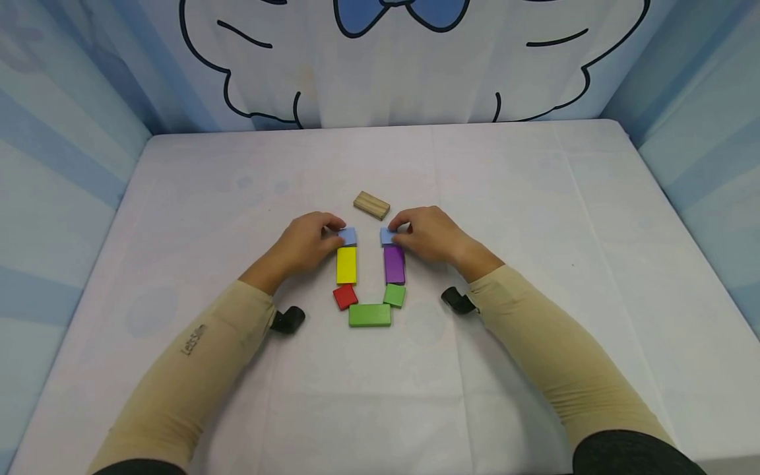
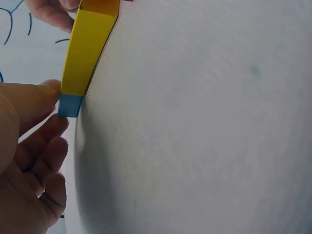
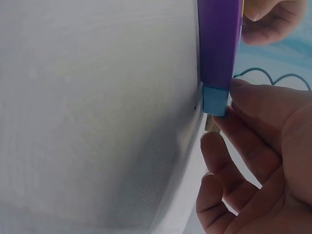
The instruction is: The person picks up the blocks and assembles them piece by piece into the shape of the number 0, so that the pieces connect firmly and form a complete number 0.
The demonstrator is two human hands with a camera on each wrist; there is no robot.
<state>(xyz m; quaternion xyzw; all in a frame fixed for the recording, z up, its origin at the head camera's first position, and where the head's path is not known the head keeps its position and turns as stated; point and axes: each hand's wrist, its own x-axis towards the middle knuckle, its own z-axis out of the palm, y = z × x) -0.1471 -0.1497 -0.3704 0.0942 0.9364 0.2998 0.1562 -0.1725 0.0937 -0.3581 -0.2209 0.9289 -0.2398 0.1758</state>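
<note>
My left hand (image 1: 311,243) pinches a small light-blue block (image 1: 349,236) between thumb and forefinger. This block sits against the far end of a yellow block (image 1: 347,266). Across the gap, my right hand (image 1: 432,234) pinches a second light-blue block (image 1: 387,237), set at the far end of a purple block (image 1: 394,265). In the left wrist view, the thumb touches near the seam of the yellow and blue blocks (image 2: 70,105). The right wrist view has the thumb and forefinger at the blue block (image 3: 215,100) below the purple one.
Nearer me, a tilted red block (image 1: 345,297) and a small green block (image 1: 394,295) flank a long green block (image 1: 370,315). A bare wooden block (image 1: 371,205) lies beyond both hands. Everything lies on a white-covered table (image 1: 368,409) with curtains around it.
</note>
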